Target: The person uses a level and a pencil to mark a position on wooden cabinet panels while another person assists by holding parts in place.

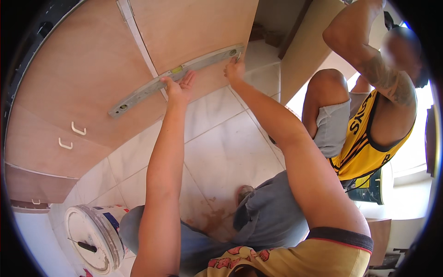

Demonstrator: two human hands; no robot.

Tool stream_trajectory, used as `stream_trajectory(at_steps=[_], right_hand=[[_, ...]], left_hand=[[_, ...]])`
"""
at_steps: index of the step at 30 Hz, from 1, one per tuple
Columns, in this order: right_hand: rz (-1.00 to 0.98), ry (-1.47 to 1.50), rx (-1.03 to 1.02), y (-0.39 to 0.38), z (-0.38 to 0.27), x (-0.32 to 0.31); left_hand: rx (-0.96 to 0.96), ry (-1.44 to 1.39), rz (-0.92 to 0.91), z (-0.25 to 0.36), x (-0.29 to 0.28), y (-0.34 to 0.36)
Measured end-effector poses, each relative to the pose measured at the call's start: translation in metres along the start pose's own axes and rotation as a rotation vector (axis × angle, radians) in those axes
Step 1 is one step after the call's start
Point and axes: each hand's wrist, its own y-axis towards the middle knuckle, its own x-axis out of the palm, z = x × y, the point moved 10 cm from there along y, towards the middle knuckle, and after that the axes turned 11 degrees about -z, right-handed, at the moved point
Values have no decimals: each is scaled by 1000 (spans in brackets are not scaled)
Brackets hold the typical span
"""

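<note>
Spirit level [175,76]: grey, long, laid flat against the wooden cabinet front [92,64], crossing its door seam. Left hand [179,87]: open, palm pressing the level's middle to steady it. Right hand [234,70]: at the level's right end, apparently pinching a small pencil. Co-worker's arm [369,55]: right edge.

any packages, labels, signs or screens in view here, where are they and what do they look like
Paint bucket: lower left on the tiled floor, lying on its side, round white lid with a black handle, and a label on its wall in blue, red and white.
Dark tub: right side, under the seated co-worker, dark green with a white top, partly hidden.
No signs or screens show.
</note>
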Motion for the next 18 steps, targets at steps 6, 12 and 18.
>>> stream_trajectory(at_steps=[6, 12, 18], right_hand=[[99, -585, -101, 3, -44, -43], [109, -523, -123, -6, -83, -50], [187, -423, -147, 9, -85, -72]], left_hand=[[43, 3, 65, 1, -5, -6], [23, -1, -10, 9, -10, 7], [30, 26, -48, -1, -4, 5]])
